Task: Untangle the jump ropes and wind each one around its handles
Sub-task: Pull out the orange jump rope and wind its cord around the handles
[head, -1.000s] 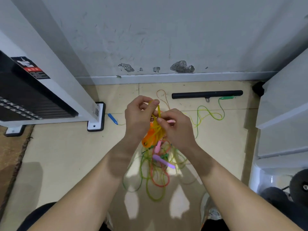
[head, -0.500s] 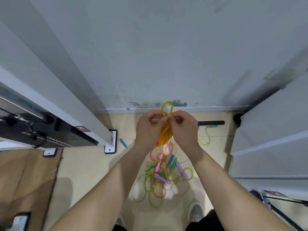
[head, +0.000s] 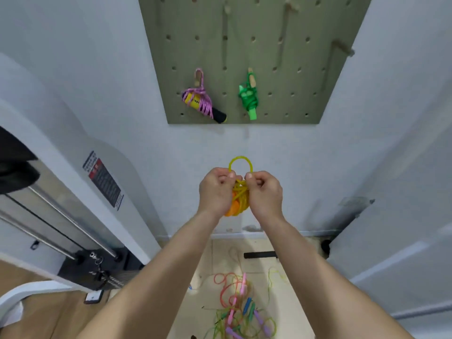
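A yellow jump rope (head: 239, 199) is wound in a bundle around its orange handles, held up in front of the wall. My left hand (head: 216, 189) grips the bundle's left side and my right hand (head: 265, 192) pinches the rope on the right. A yellow loop (head: 240, 160) stands up between my thumbs. A tangle of pink, green and orange ropes (head: 241, 309) with pink, blue and purple handles lies on the floor below.
A green pegboard (head: 247, 52) hangs on the wall above. On its pegs hang a wound purple rope with yellow-black handles (head: 201, 101) and a wound green rope (head: 249, 96). A white machine frame (head: 80, 182) stands left, a white panel (head: 391, 228) right. A black bar (head: 260, 254) lies on the floor.
Both hands have lifted the yellow bundle from above the floor tangle to chest height by the wall. The view tilted up and the pegboard came into sight.
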